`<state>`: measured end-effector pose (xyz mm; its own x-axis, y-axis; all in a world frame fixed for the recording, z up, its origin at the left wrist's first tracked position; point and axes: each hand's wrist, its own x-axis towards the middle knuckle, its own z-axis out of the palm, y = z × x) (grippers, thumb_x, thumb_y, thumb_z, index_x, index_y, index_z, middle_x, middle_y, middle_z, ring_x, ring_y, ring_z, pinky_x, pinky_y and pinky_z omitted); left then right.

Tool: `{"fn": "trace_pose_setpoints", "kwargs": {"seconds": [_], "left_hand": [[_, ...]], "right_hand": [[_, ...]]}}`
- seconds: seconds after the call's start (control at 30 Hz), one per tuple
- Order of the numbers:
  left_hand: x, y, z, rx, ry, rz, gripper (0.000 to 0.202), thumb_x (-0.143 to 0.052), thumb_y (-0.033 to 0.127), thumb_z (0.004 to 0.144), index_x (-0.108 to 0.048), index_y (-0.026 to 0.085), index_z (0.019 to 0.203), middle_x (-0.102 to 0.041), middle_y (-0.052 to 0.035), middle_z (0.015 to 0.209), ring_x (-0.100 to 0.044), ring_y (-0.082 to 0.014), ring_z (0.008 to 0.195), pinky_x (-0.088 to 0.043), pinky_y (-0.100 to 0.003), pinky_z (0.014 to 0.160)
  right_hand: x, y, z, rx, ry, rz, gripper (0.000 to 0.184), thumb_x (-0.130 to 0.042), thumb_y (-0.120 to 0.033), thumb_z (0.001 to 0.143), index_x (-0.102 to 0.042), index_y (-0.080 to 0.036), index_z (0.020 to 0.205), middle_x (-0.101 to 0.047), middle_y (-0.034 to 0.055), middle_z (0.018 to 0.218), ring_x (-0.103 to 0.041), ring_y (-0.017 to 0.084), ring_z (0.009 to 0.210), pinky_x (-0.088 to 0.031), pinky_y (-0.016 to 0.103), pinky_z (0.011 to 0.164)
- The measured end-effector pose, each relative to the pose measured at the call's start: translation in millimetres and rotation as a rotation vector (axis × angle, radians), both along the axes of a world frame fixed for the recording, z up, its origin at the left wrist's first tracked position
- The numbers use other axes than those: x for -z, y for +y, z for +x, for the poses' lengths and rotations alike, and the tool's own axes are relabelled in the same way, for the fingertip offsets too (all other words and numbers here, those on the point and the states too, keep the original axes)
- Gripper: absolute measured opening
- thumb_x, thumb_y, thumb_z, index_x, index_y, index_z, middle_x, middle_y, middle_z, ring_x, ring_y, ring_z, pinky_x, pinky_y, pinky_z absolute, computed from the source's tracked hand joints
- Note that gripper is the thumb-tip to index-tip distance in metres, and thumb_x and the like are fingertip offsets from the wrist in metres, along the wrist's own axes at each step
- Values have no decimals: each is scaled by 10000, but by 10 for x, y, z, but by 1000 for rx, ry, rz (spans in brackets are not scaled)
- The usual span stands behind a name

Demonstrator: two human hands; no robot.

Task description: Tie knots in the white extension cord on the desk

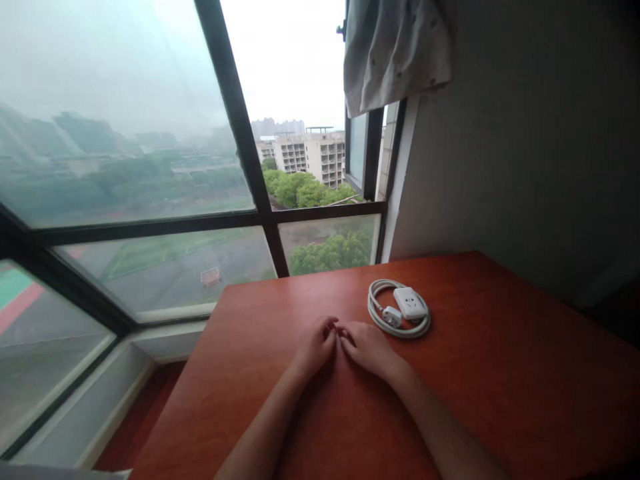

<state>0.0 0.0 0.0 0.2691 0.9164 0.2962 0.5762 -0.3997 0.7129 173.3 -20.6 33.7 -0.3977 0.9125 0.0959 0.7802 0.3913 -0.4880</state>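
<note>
Both of my hands rest on a reddish-brown wooden table (500, 373), fingertips touching each other near its middle. My left hand (315, 347) lies with its fingers curled inward and nothing visible in them. My right hand (367, 347) is curled the same way and also holds nothing I can see. Just beyond my right hand lies a white power strip (410, 303) with its white cable (380, 320) coiled in a loop around it and a plug (391, 315) tucked inside the coil. Neither hand touches it.
The table stands against a large dark-framed window (250, 167) looking down on trees and buildings. A grey wall (525, 147) runs along the right side, with a pale curtain (395, 50) bunched at the top. A low sill (165, 333) lies left of the table.
</note>
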Motion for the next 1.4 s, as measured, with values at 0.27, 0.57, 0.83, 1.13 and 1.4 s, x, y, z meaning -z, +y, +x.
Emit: {"fn": "trace_pose_setpoints", "kwargs": {"seconds": [0.27, 0.57, 0.83, 1.13, 1.4], "left_hand": [[-15, -5, 4, -9, 1, 4, 238, -519, 185, 857, -666, 192, 1044, -718, -45, 928, -654, -178, 839, -504, -294, 793], [-28, -16, 1, 6, 13, 9, 234, -507, 221, 889, -659, 195, 1066, -708, -50, 942, -642, -178, 849, -492, -296, 811], [-61, -24, 8, 1, 49, -31, 245, -492, 233, 898, -645, 189, 1085, -707, -57, 958, -644, -185, 872, -493, -300, 811], [-70, -28, 30, -5, 54, -1, 257, -492, 210, 885, -634, 182, 1098, -701, -63, 954, -646, -182, 844, -494, -298, 796], [-173, -65, 1, -119, 123, 65, 335, -477, 218, 888, -587, 193, 1203, -611, -113, 1193, -645, -211, 935, -504, -334, 826]], "right_hand": [[10, -3, 0, -11, 22, 17, 282, -449, -239, 923, -651, -216, 1119, -719, 71, 1046, -653, 216, 974, -433, 277, 826], [-127, 72, 248, 109, 239, 207, 323, -433, -269, 956, -626, -220, 1211, -691, 87, 1123, -641, 211, 987, -485, 309, 877], [-47, 391, 1243, 703, 176, 254, 314, -564, -348, 945, -570, -188, 1215, -575, 92, 1243, -603, 208, 1030, -528, 419, 873], [321, 545, 1373, 798, 45, 139, 315, -515, -331, 922, -608, -163, 1171, -660, 141, 1119, -615, 257, 1024, -459, 350, 887], [397, 550, 1096, 635, -62, 151, 410, -507, -361, 888, -594, -108, 1200, -631, 188, 1162, -576, 306, 1082, -405, 392, 949]]}}
